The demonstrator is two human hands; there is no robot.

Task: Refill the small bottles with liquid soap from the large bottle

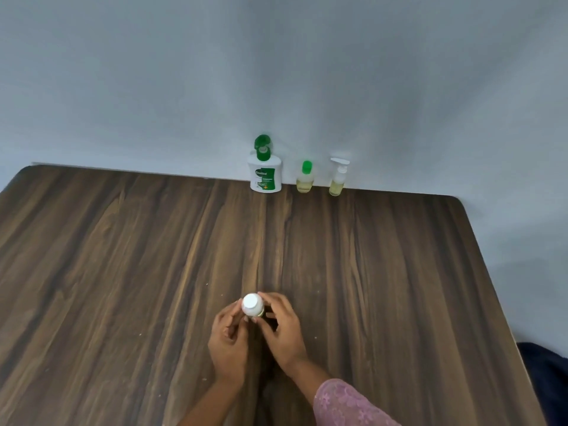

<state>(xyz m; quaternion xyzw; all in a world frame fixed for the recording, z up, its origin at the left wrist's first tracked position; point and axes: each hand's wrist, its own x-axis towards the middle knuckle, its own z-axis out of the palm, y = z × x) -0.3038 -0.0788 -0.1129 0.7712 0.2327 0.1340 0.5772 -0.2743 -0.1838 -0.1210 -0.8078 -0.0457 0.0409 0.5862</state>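
A small bottle with a white cap (252, 304) stands near the front middle of the wooden table (123, 256). My left hand (229, 344) holds it from the left and my right hand (281, 329) grips it from the right; the bottle's body is mostly hidden by my fingers. At the back, against the wall, stands the large white soap bottle (265, 175) with its green flip cap open. To its right stand a small bottle with a green cap (305, 178) and a small pump bottle (337, 179), both holding yellowish liquid.
The grey wall rises right behind the row of bottles. The table's right edge curves round at the back right corner. A dark blue object (550, 379) lies off the table at the lower right.
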